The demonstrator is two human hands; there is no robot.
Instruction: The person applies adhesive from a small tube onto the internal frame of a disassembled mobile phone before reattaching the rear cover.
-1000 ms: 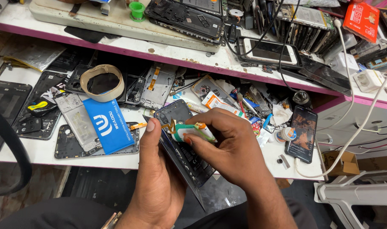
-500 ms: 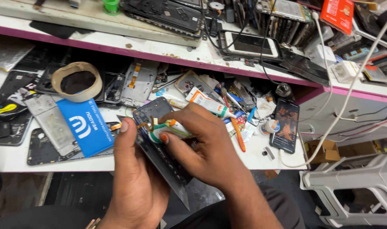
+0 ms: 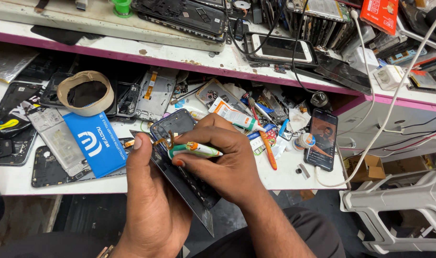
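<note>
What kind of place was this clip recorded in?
Most likely a phone repair bench. The left hand holds an opened phone while the right hand holds a small glue tube against it. Stripped phone frames and a roll of tape litter the white worktop.

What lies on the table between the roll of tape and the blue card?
Nothing: in the head view the roll of tape directly borders the blue card, its rim overlapping the card's top edge.

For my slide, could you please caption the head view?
Left hand holds an opened phone; right hand presses a small tube to it.
</note>
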